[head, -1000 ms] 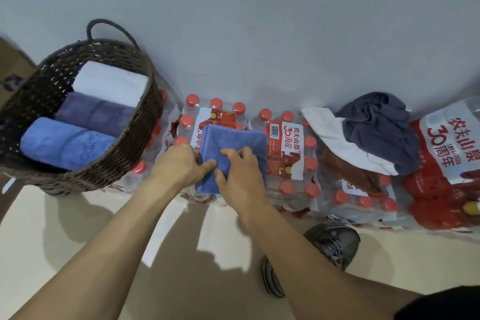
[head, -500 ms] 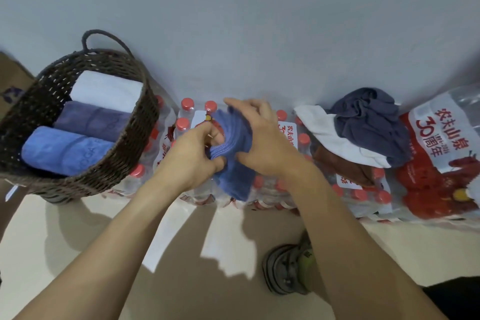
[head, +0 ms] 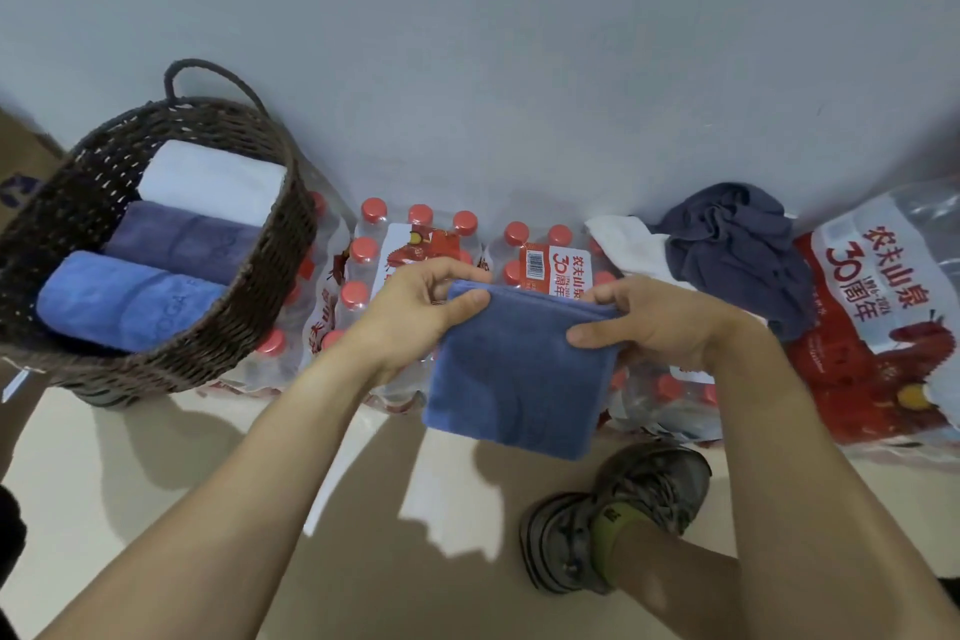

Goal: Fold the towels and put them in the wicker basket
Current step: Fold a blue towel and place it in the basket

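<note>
Wicker basket [head: 249, 327]: holds three rolled or folded towels side by side, white [head: 213, 182] at the back, purple-grey [head: 182, 237] in the middle, light blue [head: 119, 299] nearest the front. These count as done.

Blue towel [head: 514, 369]: folded to a rough square, held in the air above the packs of bottled water [head: 405, 244], lower edge hanging free over the floor [head: 156, 457]. Left hand [head: 415, 312] pinches its upper left corner, thumb in front and fingers [head: 441, 270] behind; right hand [head: 654, 322] grips the upper right corner the same way. Judged folded, or one fold short, and not yet in the basket.

Remaining pile [head: 727, 244]: a dark grey-blue cloth crumpled on top of a white one, on the water packs to the right. Judged still to be folded; anything beneath them cannot be told.

Room: the basket's mouth is open from above, with a gap along the near-left wall beside the light blue towel. The handle [head: 208, 73] stands at the far rim, near the wall. The path leftward from the hands to the basket crosses only bottle caps. One shoe [head: 613, 515] rests on the floor below the towel.
</note>
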Action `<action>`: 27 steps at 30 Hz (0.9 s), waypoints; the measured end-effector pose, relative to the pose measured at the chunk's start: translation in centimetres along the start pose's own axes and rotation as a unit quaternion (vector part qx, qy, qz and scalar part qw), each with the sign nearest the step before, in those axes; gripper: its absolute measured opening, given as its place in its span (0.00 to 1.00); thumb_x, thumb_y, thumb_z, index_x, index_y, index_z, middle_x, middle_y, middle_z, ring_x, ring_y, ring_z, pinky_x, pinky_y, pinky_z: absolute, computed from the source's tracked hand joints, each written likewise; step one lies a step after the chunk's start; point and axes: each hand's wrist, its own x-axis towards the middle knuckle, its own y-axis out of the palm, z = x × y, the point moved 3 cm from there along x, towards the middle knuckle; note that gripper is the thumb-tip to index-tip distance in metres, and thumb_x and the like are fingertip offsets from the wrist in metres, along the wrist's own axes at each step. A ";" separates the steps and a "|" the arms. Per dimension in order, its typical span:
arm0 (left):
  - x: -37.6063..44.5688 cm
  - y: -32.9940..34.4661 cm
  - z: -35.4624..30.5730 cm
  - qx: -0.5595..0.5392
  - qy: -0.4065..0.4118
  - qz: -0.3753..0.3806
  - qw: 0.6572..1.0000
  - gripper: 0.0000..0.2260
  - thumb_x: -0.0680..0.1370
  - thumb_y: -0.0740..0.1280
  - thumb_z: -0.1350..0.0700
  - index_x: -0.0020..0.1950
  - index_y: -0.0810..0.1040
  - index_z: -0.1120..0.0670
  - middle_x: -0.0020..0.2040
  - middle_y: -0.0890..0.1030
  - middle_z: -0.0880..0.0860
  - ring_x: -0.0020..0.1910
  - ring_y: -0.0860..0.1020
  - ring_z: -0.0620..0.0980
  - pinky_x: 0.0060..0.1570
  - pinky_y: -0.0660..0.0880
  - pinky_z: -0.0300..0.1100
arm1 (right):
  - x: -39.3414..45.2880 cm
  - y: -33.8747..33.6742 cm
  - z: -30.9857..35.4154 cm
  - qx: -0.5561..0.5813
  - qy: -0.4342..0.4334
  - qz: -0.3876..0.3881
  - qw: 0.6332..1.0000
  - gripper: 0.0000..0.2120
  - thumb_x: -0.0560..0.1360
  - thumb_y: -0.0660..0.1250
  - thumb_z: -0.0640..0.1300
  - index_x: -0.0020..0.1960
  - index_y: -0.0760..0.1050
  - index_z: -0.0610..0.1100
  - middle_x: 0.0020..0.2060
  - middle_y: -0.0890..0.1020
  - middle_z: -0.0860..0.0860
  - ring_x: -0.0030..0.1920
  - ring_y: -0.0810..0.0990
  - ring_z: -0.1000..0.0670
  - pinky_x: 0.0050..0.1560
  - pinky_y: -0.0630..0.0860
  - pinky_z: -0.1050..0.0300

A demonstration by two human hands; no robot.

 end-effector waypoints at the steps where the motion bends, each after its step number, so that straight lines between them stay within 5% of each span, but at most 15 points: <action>1: 0.3 0.8 0.7 -0.011 -0.014 -0.032 0.999 0.10 0.78 0.70 0.58 0.58 0.80 0.54 0.41 0.85 0.46 0.46 0.82 0.47 0.47 0.78 0.41 | 0.3 -0.3 -1.2 0.053 -0.002 -0.024 0.998 0.18 0.69 0.77 0.45 0.56 0.80 0.40 0.49 0.86 0.44 0.45 0.85 0.47 0.38 0.81 0.55; 4: 0.7 2.1 1.6 0.149 0.019 -0.134 0.980 0.18 0.78 0.68 0.55 0.67 0.73 0.48 0.46 0.80 0.35 0.45 0.78 0.34 0.46 0.76 0.36 | 1.4 -1.5 -4.3 0.165 -0.020 -0.223 0.960 0.11 0.73 0.74 0.40 0.55 0.81 0.41 0.48 0.86 0.43 0.43 0.85 0.48 0.37 0.80 0.56; 6: 0.4 2.9 1.7 0.288 0.116 -0.144 0.940 0.18 0.77 0.68 0.55 0.67 0.73 0.49 0.56 0.77 0.40 0.53 0.74 0.38 0.54 0.71 0.36 | 1.6 -3.0 -6.0 0.123 0.033 -0.396 0.909 0.09 0.70 0.76 0.42 0.48 0.80 0.45 0.46 0.86 0.44 0.42 0.84 0.47 0.43 0.82 0.51; 8: -0.2 4.1 1.9 0.338 0.195 -0.096 0.916 0.13 0.76 0.69 0.56 0.60 0.77 0.52 0.57 0.78 0.46 0.55 0.75 0.45 0.56 0.71 0.39 | 1.3 -4.2 -6.2 0.055 0.057 -0.465 0.882 0.11 0.67 0.78 0.44 0.46 0.80 0.46 0.43 0.85 0.47 0.43 0.84 0.46 0.49 0.82 0.49; 12: -1.5 5.9 3.7 0.388 0.252 -0.006 0.887 0.14 0.70 0.72 0.54 0.54 0.82 0.57 0.52 0.81 0.52 0.52 0.77 0.54 0.54 0.74 0.51 | 1.3 -2.9 -3.5 0.041 -0.061 -0.258 0.964 0.11 0.65 0.80 0.39 0.45 0.83 0.46 0.34 0.85 0.53 0.37 0.84 0.53 0.37 0.81 0.58; 16: -1.2 5.7 5.5 0.458 0.232 0.065 0.856 0.29 0.68 0.77 0.44 0.65 0.78 0.57 0.62 0.78 0.54 0.61 0.75 0.55 0.59 0.73 0.52 | 1.6 1.3 -2.7 -0.111 -0.049 -0.070 0.990 0.22 0.63 0.82 0.45 0.56 0.83 0.50 0.50 0.86 0.57 0.51 0.83 0.57 0.53 0.79 0.60; 20: -1.3 5.4 6.5 0.505 0.220 0.090 0.830 0.35 0.68 0.77 0.44 0.71 0.72 0.54 0.68 0.73 0.54 0.66 0.72 0.56 0.61 0.71 0.53 | 1.3 2.6 -3.5 -0.224 -0.038 -0.085 0.970 0.28 0.60 0.83 0.50 0.58 0.81 0.56 0.58 0.80 0.59 0.56 0.78 0.56 0.59 0.77 0.56; 27: -0.6 5.4 6.4 0.461 0.245 0.002 0.853 0.20 0.69 0.74 0.63 0.60 0.81 0.60 0.57 0.79 0.58 0.57 0.76 0.59 0.58 0.72 0.52 | 0.1 2.9 -6.1 -0.272 -0.117 -0.184 0.937 0.41 0.54 0.85 0.52 0.65 0.76 0.49 0.58 0.75 0.53 0.58 0.72 0.52 0.59 0.72 0.57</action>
